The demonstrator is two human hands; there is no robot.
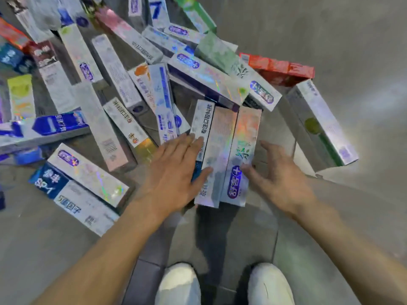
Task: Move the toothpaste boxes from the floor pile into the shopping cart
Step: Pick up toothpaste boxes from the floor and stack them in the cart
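Note:
A pile of toothpaste boxes (123,89) covers the grey floor in front of me, in white, blue, green, red and shiny foil. Three long boxes lie side by side at the middle, the right one a foil box with a purple logo (240,155). My left hand (174,170) lies flat against their left side, fingers straight and thumb touching the middle box (217,150). My right hand (279,175) hovers at their right side with fingers spread, fingertips close to the purple-logo box. No shopping cart is in view.
A red box (279,67) and a tilted white-green box (319,124) lie at the right of the pile. My two white shoes (180,285) stand on the floor tiles below the hands. Bare grey floor (352,40) stretches to the right.

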